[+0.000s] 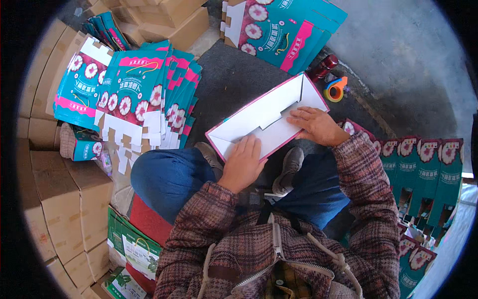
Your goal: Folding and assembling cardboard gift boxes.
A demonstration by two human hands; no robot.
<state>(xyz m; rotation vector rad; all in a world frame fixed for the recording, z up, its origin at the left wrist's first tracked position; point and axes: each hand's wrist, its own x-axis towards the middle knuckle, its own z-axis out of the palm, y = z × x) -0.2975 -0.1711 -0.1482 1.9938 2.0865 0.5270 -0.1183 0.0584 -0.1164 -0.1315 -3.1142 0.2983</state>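
Note:
An opened cardboard gift box [279, 133], white inside with pink edges, is tilted in front of my knees. Interlocking flaps meet at its bottom, with a dark notch-shaped gap between them. My left hand [244, 162] lies over the near left part of the box, its fingers flat on the white inner flap. On the right end, my right hand [316, 124] has its fingers stretched across the inside flap near the gap. Neither hand wraps around anything that I can see. The box's outer print is mostly hidden from above.
Flat teal-and-pink box blanks [129, 94] are piled at the left, with more blanks [284, 37] at the far side. An orange tape roll [335, 89] lies by a dark red bottle [322, 67]. Folded boxes [420, 162] stand at right; brown cartons [59, 199] stack at left.

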